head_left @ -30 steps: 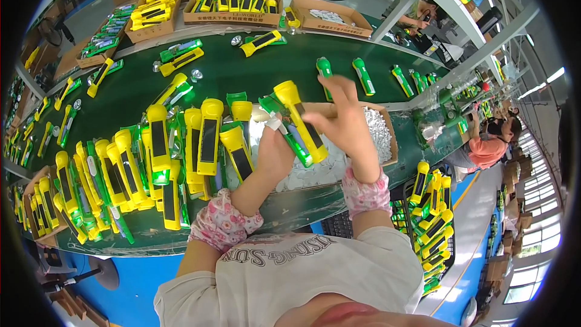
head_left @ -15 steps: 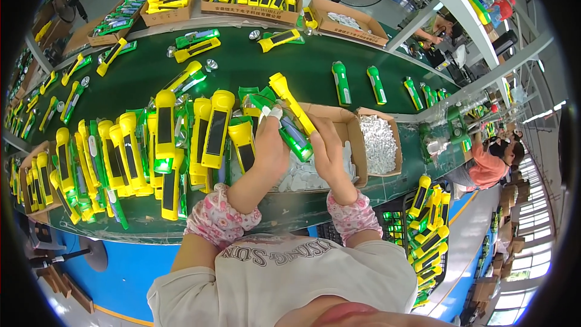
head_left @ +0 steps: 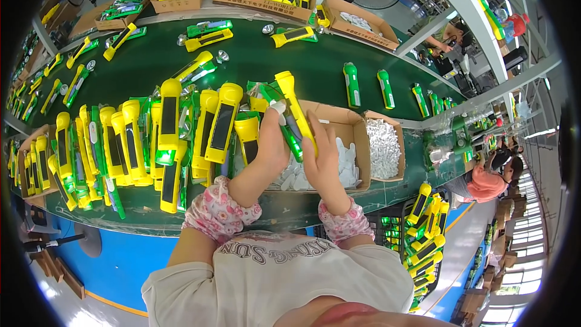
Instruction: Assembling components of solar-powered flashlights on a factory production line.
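Between my hands is a flashlight in two shell halves, a yellow half [head_left: 296,111] and a green half with inner parts showing. My left hand [head_left: 271,148] grips the green half from the left. A small whitish piece [head_left: 279,106] shows at its thumb and fingertips. On the other side, my right hand [head_left: 325,160] presses its fingers and thumb along the yellow half's lower end. Just below the hands, a cardboard box [head_left: 361,145] holds pale flat plastic pieces [head_left: 342,166]. Yellow-and-green flashlights [head_left: 223,122] stand crowded together at my left.
A smaller box of small whitish parts [head_left: 383,145] stands to the right. Across the green bench [head_left: 254,63] lie opened flashlights and green ones [head_left: 352,85]. Filled cartons [head_left: 266,5] line the far edge. A crate of flashlights [head_left: 426,236] sits low right; a person [head_left: 487,178] works beyond.
The yellow half now stands more upright, and my right hand has turned with its fingers pointing further up. The view has shifted slightly, moving the bench items toward the right.
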The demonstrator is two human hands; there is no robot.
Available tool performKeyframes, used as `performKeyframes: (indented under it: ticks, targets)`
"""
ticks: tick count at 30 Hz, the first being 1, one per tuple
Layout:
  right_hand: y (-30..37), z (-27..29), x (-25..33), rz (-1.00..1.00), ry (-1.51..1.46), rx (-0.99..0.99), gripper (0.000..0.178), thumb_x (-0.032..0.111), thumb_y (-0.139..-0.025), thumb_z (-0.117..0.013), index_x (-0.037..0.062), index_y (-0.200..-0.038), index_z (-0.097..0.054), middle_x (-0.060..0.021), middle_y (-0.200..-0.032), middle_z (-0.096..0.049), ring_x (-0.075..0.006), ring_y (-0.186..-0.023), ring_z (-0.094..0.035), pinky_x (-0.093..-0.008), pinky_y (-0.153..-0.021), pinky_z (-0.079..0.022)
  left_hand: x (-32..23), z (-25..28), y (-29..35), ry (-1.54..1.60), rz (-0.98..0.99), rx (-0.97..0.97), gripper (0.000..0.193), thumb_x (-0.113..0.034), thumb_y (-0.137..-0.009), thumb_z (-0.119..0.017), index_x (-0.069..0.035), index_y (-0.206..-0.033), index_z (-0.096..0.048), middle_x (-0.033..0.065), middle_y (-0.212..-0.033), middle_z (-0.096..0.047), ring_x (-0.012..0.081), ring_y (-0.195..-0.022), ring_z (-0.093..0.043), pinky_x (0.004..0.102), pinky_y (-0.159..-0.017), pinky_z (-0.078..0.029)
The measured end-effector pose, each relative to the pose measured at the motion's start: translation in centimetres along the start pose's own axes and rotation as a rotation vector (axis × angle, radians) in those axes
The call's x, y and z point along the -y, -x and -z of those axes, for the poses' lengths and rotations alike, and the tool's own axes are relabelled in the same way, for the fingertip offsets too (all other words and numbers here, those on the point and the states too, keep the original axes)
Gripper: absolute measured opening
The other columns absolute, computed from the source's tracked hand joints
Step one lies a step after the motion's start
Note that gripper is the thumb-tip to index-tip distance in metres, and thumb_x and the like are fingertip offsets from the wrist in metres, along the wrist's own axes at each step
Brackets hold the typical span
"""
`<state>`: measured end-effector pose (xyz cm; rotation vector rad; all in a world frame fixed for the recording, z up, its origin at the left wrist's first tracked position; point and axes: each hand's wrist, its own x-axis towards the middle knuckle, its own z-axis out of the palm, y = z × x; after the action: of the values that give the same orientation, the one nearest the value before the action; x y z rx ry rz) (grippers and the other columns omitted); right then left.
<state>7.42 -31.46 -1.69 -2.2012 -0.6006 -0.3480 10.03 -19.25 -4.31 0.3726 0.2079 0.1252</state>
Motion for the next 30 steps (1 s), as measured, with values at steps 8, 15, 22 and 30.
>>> performKeyframes:
  ticks: [8,15,22,30]
  targets:
    - [-0.1,0.7,-0.2,0.052,-0.116,0.036,0.043,0.012,-0.094,-0.05,-0.0032,-0.134,-0.05,-0.0226,-0.117,-0.056,-0.0353,-0.099,-0.055,-0.0397,-0.091,-0.044,-0.4,-0.2,0.0,-0.337,-0.09,-0.047,0.024,-0.028,-0.099,-0.049,-0.008,-0.111,-0.056,0.0042,-0.094,-0.062,0.015,-0.082,-0.061,0.0304,-0.073,-0.05]
    - [-0.6,1.0,-1.3,0.016,-0.249,0.007,0.041,0.013,-0.097,-0.047,-0.0015,-0.134,-0.05,-0.0203,-0.116,-0.058,-0.0326,-0.103,-0.054,-0.0391,-0.092,-0.043,-1.6,-1.0,0.2,-0.21,0.009,0.125,0.028,-0.012,-0.091,-0.055,-0.007,-0.118,-0.05,0.0025,-0.101,-0.057,0.0118,-0.091,-0.057,0.0285,-0.079,-0.047]
    - [-0.4,1.5,-1.6,0.015,-0.331,-0.049,0.042,0.014,-0.097,-0.048,0.0002,-0.136,-0.05,-0.0179,-0.113,-0.056,-0.0288,-0.103,-0.055,-0.0361,-0.092,-0.043,-1.6,-0.9,0.4,-0.534,-0.007,0.306,0.051,0.002,-0.076,-0.059,-0.004,-0.124,-0.042,0.0072,-0.109,-0.054,0.0184,-0.101,-0.058,0.0313,-0.084,-0.048]
    - [0.5,1.1,0.7,-0.002,-0.097,-0.063,0.05,0.001,-0.091,-0.054,0.0005,-0.14,-0.047,-0.0171,-0.114,-0.052,-0.0253,-0.099,-0.055,-0.0313,-0.085,-0.045,-1.3,-0.6,0.3,-0.281,0.076,0.382,0.053,-0.004,-0.074,-0.048,-0.001,-0.127,-0.039,0.0139,-0.113,-0.056,0.0262,-0.108,-0.058,0.0388,-0.098,-0.045]
